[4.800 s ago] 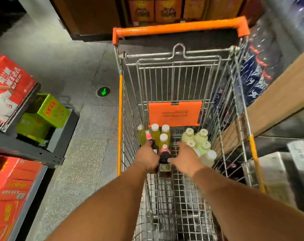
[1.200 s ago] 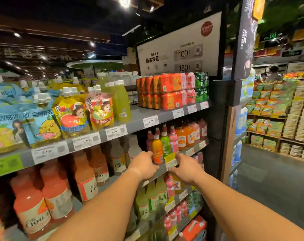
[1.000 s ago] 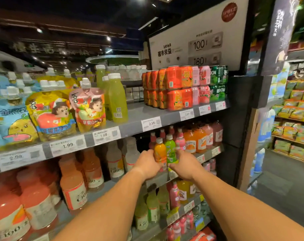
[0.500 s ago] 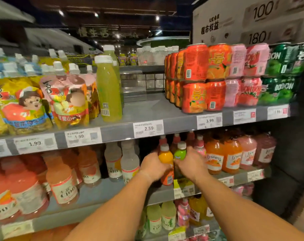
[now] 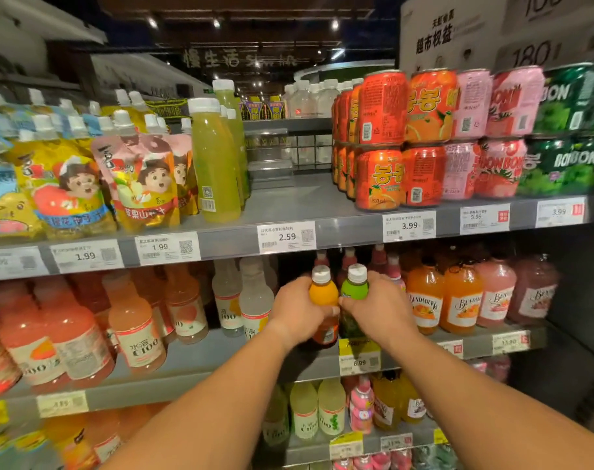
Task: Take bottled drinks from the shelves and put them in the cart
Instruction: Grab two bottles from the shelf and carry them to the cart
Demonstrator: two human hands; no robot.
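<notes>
Left hand [image 5: 297, 315] fingers wrap small orange plastic bottle [image 5: 323, 301]; right hand [image 5: 380, 312] fingers wrap small green plastic bottle [image 5: 355, 293], both on grey middle shelf [image 5: 221, 356]. Lift straight, clear neighbouring bottles; cart unseen.

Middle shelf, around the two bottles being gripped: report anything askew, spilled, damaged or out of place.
Nothing stands out. The left hand grips the orange bottle and the right hand grips the green bottle, both upright and capped. No spill shows on the middle shelf, and the neighbouring bottles stand in rows.
</notes>
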